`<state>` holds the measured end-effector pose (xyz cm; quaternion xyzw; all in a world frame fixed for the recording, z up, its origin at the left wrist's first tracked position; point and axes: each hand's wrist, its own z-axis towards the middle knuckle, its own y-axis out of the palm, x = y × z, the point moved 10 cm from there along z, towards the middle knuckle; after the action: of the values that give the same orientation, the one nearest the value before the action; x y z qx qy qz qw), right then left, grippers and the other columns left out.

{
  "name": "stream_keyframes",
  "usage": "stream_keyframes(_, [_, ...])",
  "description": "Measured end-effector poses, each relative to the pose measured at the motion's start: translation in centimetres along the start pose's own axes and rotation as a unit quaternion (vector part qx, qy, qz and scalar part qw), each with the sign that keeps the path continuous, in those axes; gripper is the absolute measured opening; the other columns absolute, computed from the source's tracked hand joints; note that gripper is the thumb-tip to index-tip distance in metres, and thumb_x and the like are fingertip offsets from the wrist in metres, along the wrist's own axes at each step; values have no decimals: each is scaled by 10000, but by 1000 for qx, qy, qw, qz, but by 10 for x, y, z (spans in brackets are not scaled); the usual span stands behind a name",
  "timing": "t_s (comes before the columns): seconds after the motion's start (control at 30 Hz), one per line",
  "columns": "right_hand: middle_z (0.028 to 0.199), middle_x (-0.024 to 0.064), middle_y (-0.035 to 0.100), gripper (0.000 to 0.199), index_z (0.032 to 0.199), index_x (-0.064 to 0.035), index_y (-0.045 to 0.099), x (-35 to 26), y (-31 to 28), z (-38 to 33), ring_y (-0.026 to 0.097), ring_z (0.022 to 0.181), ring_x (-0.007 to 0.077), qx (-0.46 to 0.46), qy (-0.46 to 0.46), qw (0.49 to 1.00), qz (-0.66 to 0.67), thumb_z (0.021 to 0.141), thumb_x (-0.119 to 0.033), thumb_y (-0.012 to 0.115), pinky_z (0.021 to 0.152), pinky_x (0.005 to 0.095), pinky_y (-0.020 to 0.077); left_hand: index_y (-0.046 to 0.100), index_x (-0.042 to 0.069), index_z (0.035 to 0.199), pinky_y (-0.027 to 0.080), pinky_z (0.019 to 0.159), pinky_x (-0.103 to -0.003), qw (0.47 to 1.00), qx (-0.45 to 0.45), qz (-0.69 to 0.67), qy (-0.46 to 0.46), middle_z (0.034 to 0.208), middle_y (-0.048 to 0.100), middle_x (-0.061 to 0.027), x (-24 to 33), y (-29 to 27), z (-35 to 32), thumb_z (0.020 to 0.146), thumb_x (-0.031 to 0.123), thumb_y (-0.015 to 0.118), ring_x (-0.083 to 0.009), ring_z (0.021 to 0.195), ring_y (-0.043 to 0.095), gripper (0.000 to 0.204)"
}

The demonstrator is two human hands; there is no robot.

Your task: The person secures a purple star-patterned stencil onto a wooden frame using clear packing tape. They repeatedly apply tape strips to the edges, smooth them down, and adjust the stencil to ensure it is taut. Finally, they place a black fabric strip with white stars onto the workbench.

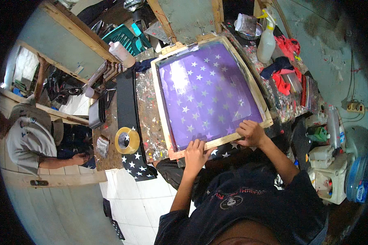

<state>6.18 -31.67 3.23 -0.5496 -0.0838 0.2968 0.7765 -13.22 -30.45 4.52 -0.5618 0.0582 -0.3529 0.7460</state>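
A screen-printing frame of pale wood lies on the work table, its purple mesh patterned with white stars. My left hand is closed over the near rail, left of the middle. Further right, my right hand grips the same rail near the corner. Black cloth with white stars shows below the near rail, mostly hidden by the frame and my arms. To the left, a long black cloth strip runs along the table, and its starred end hangs over the edge. A tape roll rests on it.
A spray bottle, red rags and a dark cloth lie on the right side. At the back left stands a pinkish bottle. Another person is at far left. Containers and a blue water jug stand at right.
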Motion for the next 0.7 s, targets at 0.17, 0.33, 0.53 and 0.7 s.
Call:
stream_keyframes(0.17, [1009,123,606,495,883,-62,648,4,-9,5,612,952,315,-21,59,995,71,623,-430,853,844,438,498,667,-16,992,509,684,-414,998,-33,-32,-39,836,594,-125,-5,-1,4,726,415,832,-314,802,615,532])
stream_keyframes(0.33, [1080,150,596,617,1066,-61,687,-6,-37,33,560,1065,334,-15,81,989,119,691,-534,815,941,460,435,666,-12,1075,511,790,-415,995,-9,-95,-33,950,639,-149,6,-27,12,753,401,814,-339,893,630,544])
stream_keyframes(0.53, [1075,172,620,415,1071,-40,678,-40,-8,152,583,1040,341,-19,22,982,188,815,-357,754,941,450,454,635,12,1129,461,924,-442,981,153,-61,-104,1164,596,-171,-68,-97,-3,729,275,848,-355,1102,567,524])
stream_keyframes(0.7, [1196,189,608,473,1198,-12,620,-124,88,277,555,1158,354,-89,-98,945,301,836,-297,726,1021,429,430,567,-11,1217,415,996,-493,931,215,154,-250,1273,548,-211,-179,-160,-48,751,267,822,-395,1166,526,599])
